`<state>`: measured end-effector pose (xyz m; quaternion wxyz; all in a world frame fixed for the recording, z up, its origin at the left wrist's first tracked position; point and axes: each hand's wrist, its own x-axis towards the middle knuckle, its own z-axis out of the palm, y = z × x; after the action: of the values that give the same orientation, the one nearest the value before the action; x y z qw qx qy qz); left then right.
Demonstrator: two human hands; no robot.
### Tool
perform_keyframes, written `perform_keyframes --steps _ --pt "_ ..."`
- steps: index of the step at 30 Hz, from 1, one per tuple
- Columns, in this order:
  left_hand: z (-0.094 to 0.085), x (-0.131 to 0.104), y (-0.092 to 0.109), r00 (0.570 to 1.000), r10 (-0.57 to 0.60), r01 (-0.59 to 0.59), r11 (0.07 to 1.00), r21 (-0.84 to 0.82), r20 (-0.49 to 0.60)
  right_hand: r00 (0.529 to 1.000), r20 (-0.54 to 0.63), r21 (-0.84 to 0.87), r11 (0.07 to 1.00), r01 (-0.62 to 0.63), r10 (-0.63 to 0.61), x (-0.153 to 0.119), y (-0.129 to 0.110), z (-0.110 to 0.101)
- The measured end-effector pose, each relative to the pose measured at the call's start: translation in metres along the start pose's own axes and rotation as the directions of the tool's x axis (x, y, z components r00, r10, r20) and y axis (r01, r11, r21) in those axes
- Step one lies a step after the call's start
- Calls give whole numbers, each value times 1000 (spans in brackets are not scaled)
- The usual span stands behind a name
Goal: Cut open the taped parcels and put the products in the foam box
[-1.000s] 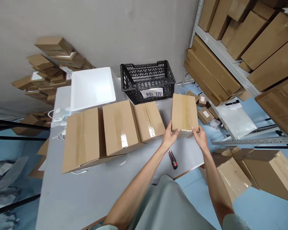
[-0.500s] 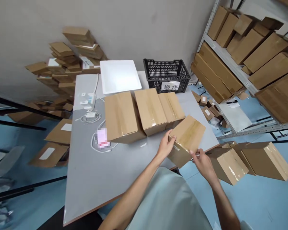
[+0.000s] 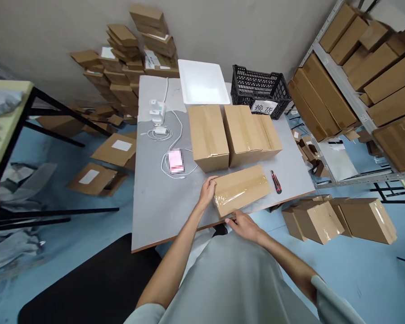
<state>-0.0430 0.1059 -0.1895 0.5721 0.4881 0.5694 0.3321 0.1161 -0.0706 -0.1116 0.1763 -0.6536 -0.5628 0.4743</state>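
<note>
A taped cardboard box (image 3: 242, 188) lies on its side near the front edge of the grey table (image 3: 162, 211). My left hand (image 3: 207, 192) grips its left end, thumb and fingers closed on the edge. At the near lower edge, my right hand (image 3: 245, 226) holds the box with its fingers partly tucked under. A red and black utility knife (image 3: 276, 182) rests on the table just right of the box. Behind it stand several cardboard boxes, among them a large one (image 3: 209, 135) and another beside it (image 3: 245, 135).
A white tray (image 3: 202, 102) and a black crate (image 3: 239, 96) stand at the back. Cables, a power strip (image 3: 158, 112) and a blurred pink item (image 3: 175, 161) lie left. Boxes fill the shelf (image 3: 340, 74) at right; more boxes (image 3: 320, 220) sit on the floor.
The box has turned and come down level in front of the standing boxes. A thin object showed at my right hand before; now the utility knife lies on the table. The view shifted left.
</note>
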Motion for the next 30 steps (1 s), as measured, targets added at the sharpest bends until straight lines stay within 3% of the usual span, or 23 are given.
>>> perform_keyframes --steps 3,6,8,9,11,12,13,15,18,24,27,30 --pt "-11 0 -13 998 -30 30 1000 6 -53 998 56 8 1000 0 -1 10 2 7" --pt "-24 -16 -29 993 -61 63 998 17 -101 997 66 60 998 24 -28 8 11 -25" --pt "-30 -37 -42 988 -89 93 995 28 -126 998 -59 67 998 17 -13 6 27 -64" --pt "-31 -50 -49 985 -110 114 993 30 -130 976 -217 63 998 6 8 7 37 -86" --pt "-26 -76 -61 979 -161 166 986 25 -125 878 -473 39 997 -64 75 14 62 -122" --pt "-21 -87 -65 976 -185 189 982 18 -116 849 -513 50 992 -119 128 19 75 -134" --pt "-15 -96 -68 975 -197 200 980 10 -106 849 -499 81 985 -153 173 25 86 -142" --pt "-4 -107 -69 980 -176 177 984 -4 -88 904 -385 134 980 -145 186 35 103 -145" --pt "0 -107 -62 988 -116 118 993 14 -100 964 -257 156 987 -30 70 43 111 -134" --pt "-17 -94 -51 987 -94 104 992 75 -133 971 -234 144 989 -17 51 47 106 -122" --pt "-17 -90 -50 984 -133 139 990 39 -120 977 -195 177 983 -52 87 54 114 -126" --pt "-18 -85 -52 960 -220 221 975 -13 -176 968 -207 210 973 -99 143 61 124 -133"
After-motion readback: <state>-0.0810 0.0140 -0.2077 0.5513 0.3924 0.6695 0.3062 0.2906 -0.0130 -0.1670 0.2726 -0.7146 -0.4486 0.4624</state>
